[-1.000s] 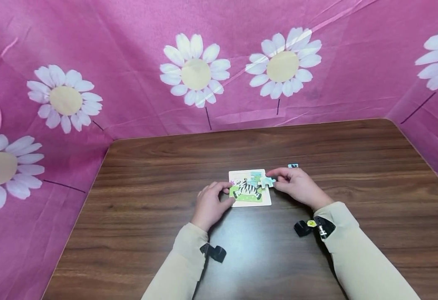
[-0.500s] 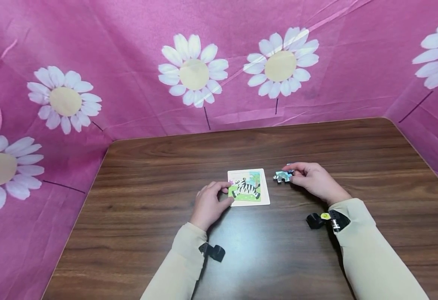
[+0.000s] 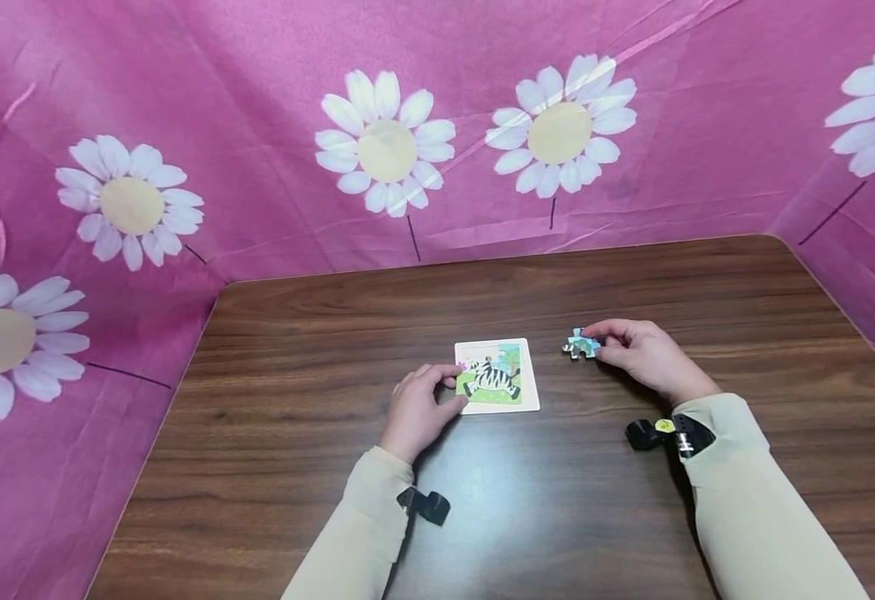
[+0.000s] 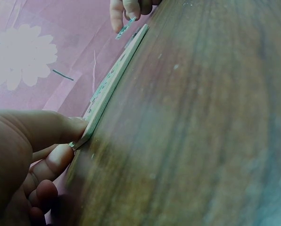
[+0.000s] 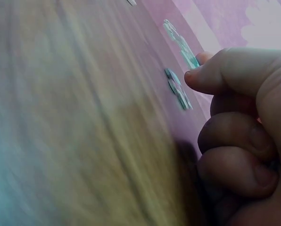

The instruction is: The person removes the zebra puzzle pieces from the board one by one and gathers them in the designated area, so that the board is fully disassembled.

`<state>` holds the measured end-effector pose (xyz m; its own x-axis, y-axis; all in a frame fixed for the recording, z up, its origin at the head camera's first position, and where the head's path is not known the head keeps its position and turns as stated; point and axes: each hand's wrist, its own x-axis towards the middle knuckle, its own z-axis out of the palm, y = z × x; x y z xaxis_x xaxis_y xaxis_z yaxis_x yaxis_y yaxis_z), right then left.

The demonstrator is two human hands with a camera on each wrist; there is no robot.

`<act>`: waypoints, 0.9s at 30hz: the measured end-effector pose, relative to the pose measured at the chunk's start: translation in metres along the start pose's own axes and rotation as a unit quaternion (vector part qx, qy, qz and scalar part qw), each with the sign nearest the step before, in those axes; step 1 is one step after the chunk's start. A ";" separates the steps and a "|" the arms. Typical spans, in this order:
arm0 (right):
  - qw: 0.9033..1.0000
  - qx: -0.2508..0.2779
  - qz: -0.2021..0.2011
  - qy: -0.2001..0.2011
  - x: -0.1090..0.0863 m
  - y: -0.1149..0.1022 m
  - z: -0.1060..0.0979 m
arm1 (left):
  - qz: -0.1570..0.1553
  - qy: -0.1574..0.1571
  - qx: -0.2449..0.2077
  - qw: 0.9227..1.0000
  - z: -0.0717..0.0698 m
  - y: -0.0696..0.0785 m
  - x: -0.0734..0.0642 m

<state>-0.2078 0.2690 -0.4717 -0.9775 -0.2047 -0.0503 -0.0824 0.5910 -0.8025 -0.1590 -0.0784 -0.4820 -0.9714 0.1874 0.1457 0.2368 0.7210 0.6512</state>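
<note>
A square puzzle board (image 3: 531, 387) with a zebra picture lies on the table. My left hand (image 3: 418, 411) holds its left edge between thumb and fingers; in the left wrist view the thumb (image 4: 60, 129) rests on the board's edge (image 4: 107, 89). To the right of the board, my right hand (image 3: 643, 358) pinches a light-blue jigsaw piece (image 3: 578, 346) between thumb and forefinger, apart from the board. The right wrist view shows this held piece (image 5: 178, 42) above the table, the other fingers curled in. A second jigsaw piece (image 5: 178, 89) lies on the tabletop below it, largely hidden in the head view.
The brown wood-grain table (image 3: 295, 375) extends around both hands. Pink cloth (image 3: 272, 125) printed with white daisies hangs behind the table and at its sides. Black wrist cameras (image 3: 430, 506) sit on both sleeves.
My right hand has drawn the jigsaw piece off the board's right side and carried it right and slightly back, over the loose piece. The left hand stays at the board's left edge.
</note>
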 end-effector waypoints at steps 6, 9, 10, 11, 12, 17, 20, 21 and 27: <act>1.000 -0.015 0.004 0.000 0.000 0.004 -0.006 | -0.012 -0.005 -0.005 1.000 0.001 -0.001 0.001; 1.000 -0.016 0.003 -0.001 0.000 0.003 -0.006 | -0.012 -0.004 -0.006 1.000 0.001 -0.001 0.001; 1.000 -0.015 0.003 -0.002 0.000 0.003 -0.006 | -0.012 -0.004 -0.006 1.000 0.002 -0.001 0.001; 1.000 -0.016 0.003 -0.002 0.000 0.002 -0.006 | -0.012 -0.003 -0.008 1.000 0.002 -0.001 0.001; 1.000 -0.019 0.002 -0.001 0.000 0.002 -0.006 | -0.011 -0.003 -0.008 1.000 0.002 -0.001 0.001; 0.999 -0.044 -0.004 0.009 0.001 0.004 -0.011 | -0.010 0.001 -0.008 1.000 0.003 -0.002 0.002; 0.999 -0.049 -0.001 0.015 0.000 0.008 -0.014 | -0.012 -0.002 -0.008 1.000 0.003 -0.002 0.001; 0.999 -0.050 0.000 0.014 0.000 0.009 -0.014 | -0.012 -0.002 -0.009 1.000 0.003 -0.002 0.001; 0.998 -0.054 0.002 0.025 -0.001 0.014 -0.017 | -0.007 0.000 -0.008 1.000 0.002 -0.002 -0.001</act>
<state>-0.2110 0.2908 -0.4725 -0.9861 -0.1648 -0.0226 -0.0956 0.6728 -0.7337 -0.1588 -0.0790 -0.4845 -0.9745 0.1775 0.1374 0.2236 0.7130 0.6645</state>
